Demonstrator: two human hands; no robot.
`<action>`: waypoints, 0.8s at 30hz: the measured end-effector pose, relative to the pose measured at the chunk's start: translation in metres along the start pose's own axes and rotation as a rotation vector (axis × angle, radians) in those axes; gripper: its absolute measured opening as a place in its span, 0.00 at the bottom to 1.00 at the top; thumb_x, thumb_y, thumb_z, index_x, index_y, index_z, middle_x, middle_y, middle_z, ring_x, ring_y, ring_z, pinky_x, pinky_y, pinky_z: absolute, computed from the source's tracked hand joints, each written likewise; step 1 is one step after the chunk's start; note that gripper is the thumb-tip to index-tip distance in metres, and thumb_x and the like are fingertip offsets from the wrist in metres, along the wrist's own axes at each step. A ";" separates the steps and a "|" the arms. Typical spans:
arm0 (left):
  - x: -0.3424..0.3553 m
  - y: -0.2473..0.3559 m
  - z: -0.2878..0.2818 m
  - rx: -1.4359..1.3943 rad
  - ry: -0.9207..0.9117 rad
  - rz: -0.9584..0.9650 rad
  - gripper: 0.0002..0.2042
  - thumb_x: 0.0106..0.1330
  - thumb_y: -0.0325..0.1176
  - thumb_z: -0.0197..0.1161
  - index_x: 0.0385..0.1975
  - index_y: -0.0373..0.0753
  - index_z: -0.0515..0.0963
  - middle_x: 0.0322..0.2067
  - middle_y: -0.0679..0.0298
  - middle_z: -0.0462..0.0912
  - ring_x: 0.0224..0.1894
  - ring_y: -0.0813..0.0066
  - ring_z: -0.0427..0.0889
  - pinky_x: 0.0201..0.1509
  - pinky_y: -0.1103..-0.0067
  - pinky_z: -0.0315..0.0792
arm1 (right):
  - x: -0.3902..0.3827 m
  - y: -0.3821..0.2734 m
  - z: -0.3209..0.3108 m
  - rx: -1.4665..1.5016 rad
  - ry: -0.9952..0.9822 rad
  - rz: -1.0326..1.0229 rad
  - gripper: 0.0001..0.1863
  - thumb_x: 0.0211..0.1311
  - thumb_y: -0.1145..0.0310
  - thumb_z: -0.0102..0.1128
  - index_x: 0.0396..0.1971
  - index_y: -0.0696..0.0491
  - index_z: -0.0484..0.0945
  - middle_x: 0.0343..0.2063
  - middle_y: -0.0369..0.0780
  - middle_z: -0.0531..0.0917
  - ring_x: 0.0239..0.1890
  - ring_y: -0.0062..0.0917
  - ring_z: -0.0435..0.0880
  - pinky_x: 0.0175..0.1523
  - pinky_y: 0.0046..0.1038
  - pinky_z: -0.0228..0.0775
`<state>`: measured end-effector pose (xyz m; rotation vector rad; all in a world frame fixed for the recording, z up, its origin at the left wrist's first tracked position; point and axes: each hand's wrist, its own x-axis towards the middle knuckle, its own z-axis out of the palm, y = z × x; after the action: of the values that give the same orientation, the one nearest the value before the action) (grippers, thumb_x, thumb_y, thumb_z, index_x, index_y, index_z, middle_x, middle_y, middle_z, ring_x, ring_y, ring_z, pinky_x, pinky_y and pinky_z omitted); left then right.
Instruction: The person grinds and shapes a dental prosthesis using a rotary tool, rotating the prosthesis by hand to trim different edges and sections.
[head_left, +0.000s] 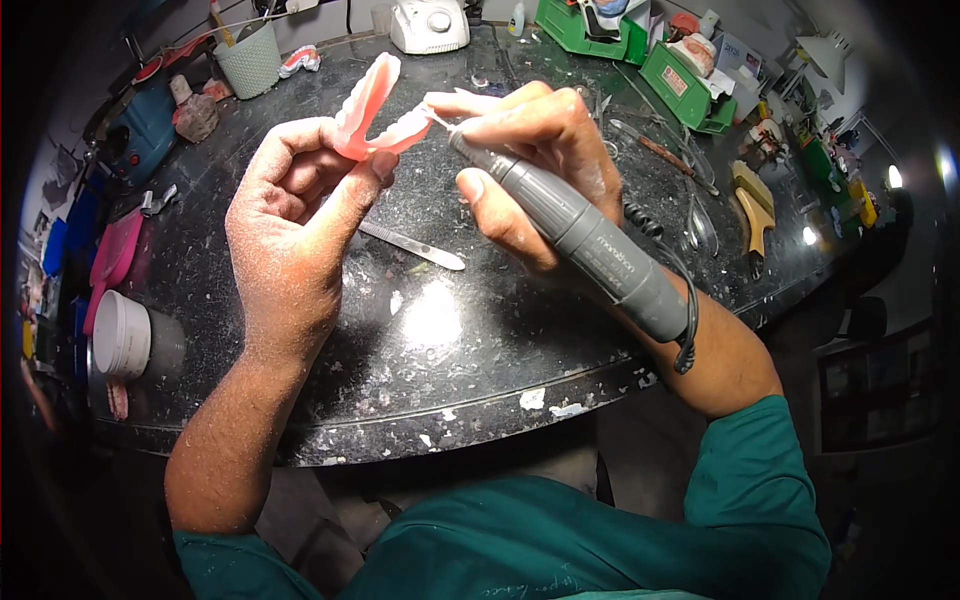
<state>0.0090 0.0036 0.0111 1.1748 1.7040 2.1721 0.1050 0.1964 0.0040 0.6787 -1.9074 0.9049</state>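
The person's right hand [545,165] is gripping a gray rotary handpiece [590,240], its long axis slanting up-left toward a pink denture base [362,118]. The left hand [300,215], the nearer one, is pinching that horseshoe at its bend, both prongs pointing away. The slim bit [437,118] is lying at the right prong's end; contact is unclear.

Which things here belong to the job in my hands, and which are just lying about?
Seemingly in use:
denture, in your left hand
handpiece, in your right hand
white dial box, possibly

Apparently just lying about:
metal tool
brush
white tub
basket
green bins
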 end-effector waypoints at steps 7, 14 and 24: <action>0.000 0.003 0.003 -0.029 0.009 -0.013 0.10 0.67 0.21 0.66 0.46 0.34 0.75 0.39 0.61 0.85 0.45 0.78 0.85 0.54 0.81 0.76 | 0.000 -0.001 -0.003 -0.009 -0.029 0.017 0.17 0.58 0.83 0.61 0.47 0.60 0.70 0.38 0.44 0.75 0.53 0.40 0.82 0.64 0.42 0.71; 0.000 0.004 0.004 -0.040 0.009 -0.009 0.10 0.67 0.21 0.65 0.46 0.33 0.75 0.40 0.60 0.85 0.45 0.76 0.85 0.55 0.80 0.76 | 0.000 0.001 -0.002 0.000 -0.013 -0.007 0.17 0.58 0.82 0.61 0.47 0.60 0.71 0.39 0.44 0.75 0.54 0.39 0.82 0.65 0.43 0.70; 0.000 0.001 0.003 -0.055 -0.006 -0.004 0.10 0.68 0.21 0.65 0.46 0.33 0.75 0.40 0.60 0.85 0.45 0.76 0.85 0.55 0.80 0.76 | -0.001 0.001 -0.002 -0.022 -0.009 -0.010 0.19 0.57 0.85 0.61 0.48 0.60 0.71 0.38 0.44 0.75 0.55 0.40 0.82 0.63 0.40 0.71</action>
<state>0.0116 0.0054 0.0125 1.1613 1.6315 2.1964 0.1053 0.1985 0.0037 0.6801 -1.9178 0.8752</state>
